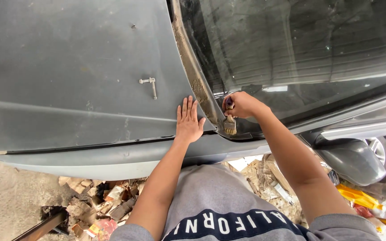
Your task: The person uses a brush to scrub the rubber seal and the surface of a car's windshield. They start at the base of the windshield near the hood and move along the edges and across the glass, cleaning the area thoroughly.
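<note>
Brushing step: right hand (242, 105) clenched around small pale-bristled paintbrush (229, 122) on dusty windscreen edge (197, 76); left hand (188, 122) released, flat on grey car bonnet (68, 67); next, likely steady strokes

The car hood (68, 67) filling the upper left of the frame is matte grey, with a pale metal bracket (149, 85) on it. The windscreen (300, 49) at upper right is dark and dusty. The brush (229, 126) has tan bristles. The side mirror (354, 160) at right is grey. The sweatshirt (220, 201) at the bottom is grey with a navy band and white letters.
</note>
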